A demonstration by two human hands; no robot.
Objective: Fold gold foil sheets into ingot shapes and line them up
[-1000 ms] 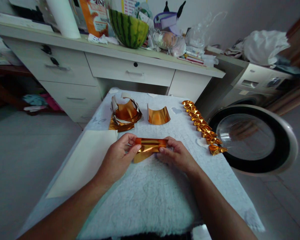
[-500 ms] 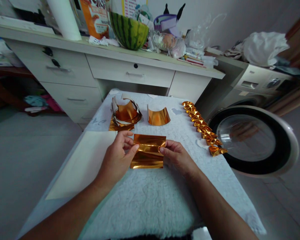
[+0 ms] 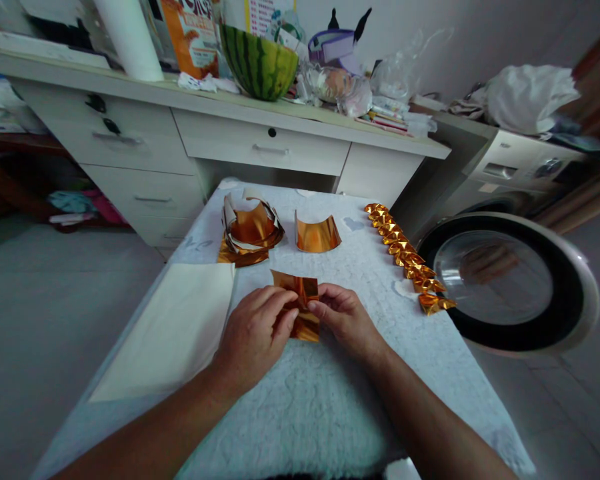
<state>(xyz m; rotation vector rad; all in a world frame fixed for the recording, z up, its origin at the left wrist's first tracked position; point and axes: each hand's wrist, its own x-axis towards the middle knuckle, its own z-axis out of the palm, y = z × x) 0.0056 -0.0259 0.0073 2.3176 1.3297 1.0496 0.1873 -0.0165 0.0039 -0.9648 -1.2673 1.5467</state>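
Note:
Between my hands is a sheet of shiny gold foil paper (image 3: pixel 306 325), creased across its middle and partly covered by my fingers. My left hand (image 3: pixel 263 327) lies over its left part, thumb and fingers closed on the paper near the crease. At the right edge, my right hand (image 3: pixel 343 310) pinches the sheet between thumb and fingers. Just beyond stands a single curved gold sheet (image 3: pixel 317 235). Left of that, a curled stack of gold sheets (image 3: pixel 253 227) with pale backs rests on more gold paper. Folded gold foil pieces (image 3: pixel 403 250) form a row along the right.
A cream sheet (image 3: pixel 175 327) lies on the left of the cloth-covered table (image 3: pixel 290 413). An open washing machine door (image 3: pixel 510 280) juts out at the right. Behind, a white counter (image 3: pixel 260 143) bears half a watermelon (image 3: pixel 257 63), a paper roll and plastic bags.
My left hand has moved right over the gold paper, covering its left part. The sheet now bends around the middle instead of lying stretched between both hands. My right hand keeps its pinch.

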